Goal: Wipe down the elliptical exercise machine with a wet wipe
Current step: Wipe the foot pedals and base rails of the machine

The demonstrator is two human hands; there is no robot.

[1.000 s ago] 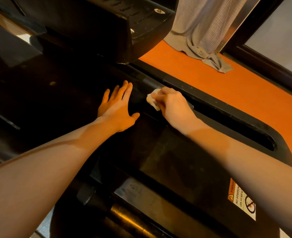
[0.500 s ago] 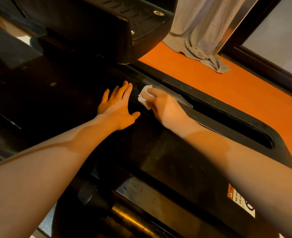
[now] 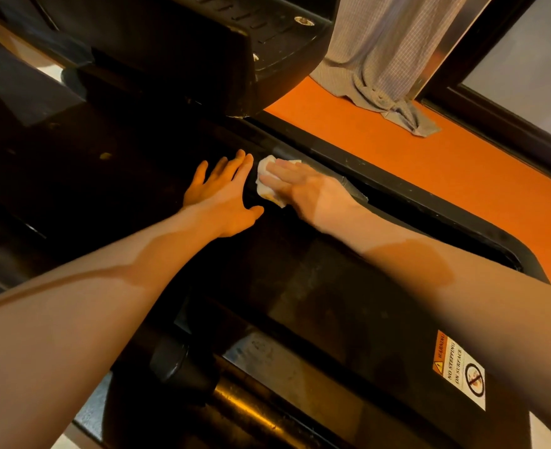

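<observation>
The elliptical machine's black base cover point(image 3: 300, 286) fills the middle of the view. A crumpled white wet wipe point(image 3: 263, 168) lies on the cover's far edge, beside a long slot point(image 3: 429, 228). My right hand point(image 3: 313, 192) lies over the wipe and presses it down with extended fingers; the thumb is hidden. My left hand point(image 3: 222, 196) rests flat on the dark cover just left of the wipe, fingers spread and straight, almost touching it.
A black foot pedal point(image 3: 203, 53) overhangs the cover just beyond my hands. Orange floor point(image 3: 397, 157) runs along the machine's right side, with a grey curtain point(image 3: 381, 53) pooling on it. A warning sticker point(image 3: 459, 371) sits near my right forearm.
My right hand has slid the wipe leftward along the cover's edge toward my left hand, and its fingers have flattened out. The left hand has stayed in place.
</observation>
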